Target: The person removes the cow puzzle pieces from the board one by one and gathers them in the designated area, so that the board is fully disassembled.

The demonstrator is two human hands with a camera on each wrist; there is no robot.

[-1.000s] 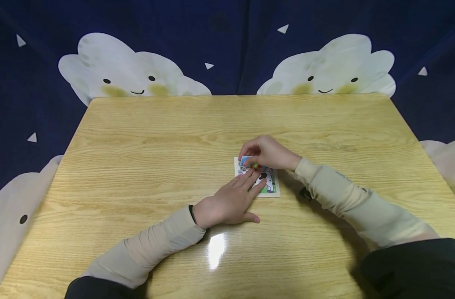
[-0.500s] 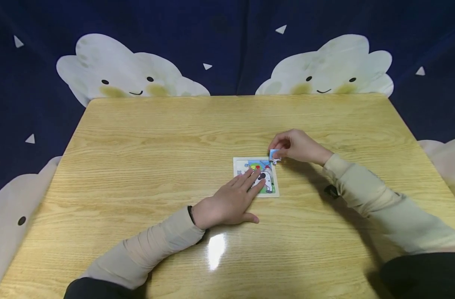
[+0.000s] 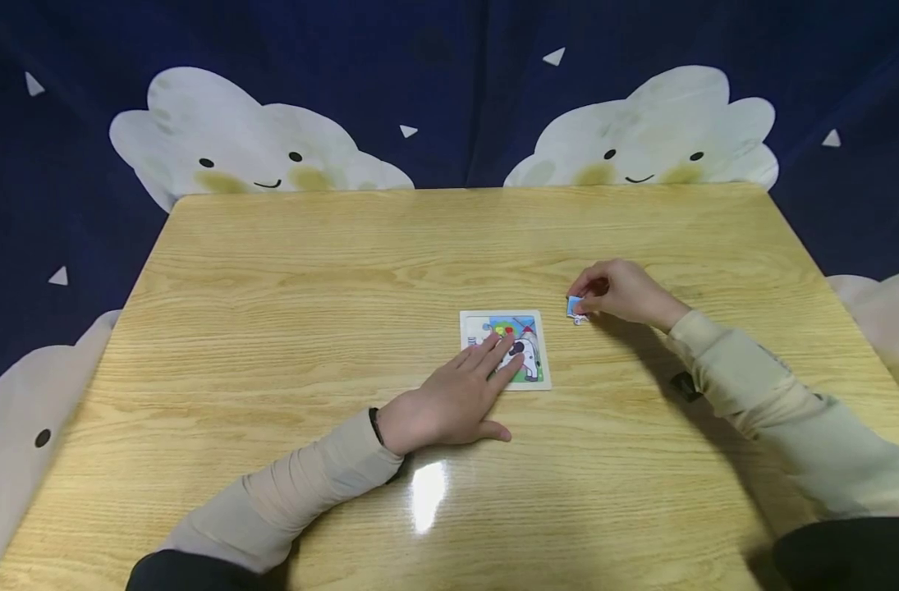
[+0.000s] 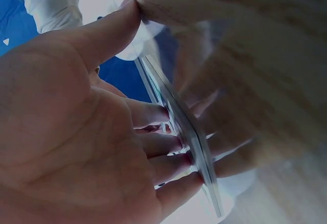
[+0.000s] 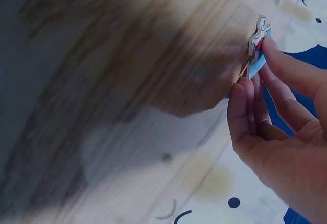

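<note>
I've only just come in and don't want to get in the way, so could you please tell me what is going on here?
A person is handling a small picture puzzle on a wooden table. Their right grip pinches a blue-and-white piece, apart from the puzzle board and to its right. Their left grip rests on the board, partly covering a printed black-and-white animal. The board's upper left shows pale, without the picture's colours.
</note>
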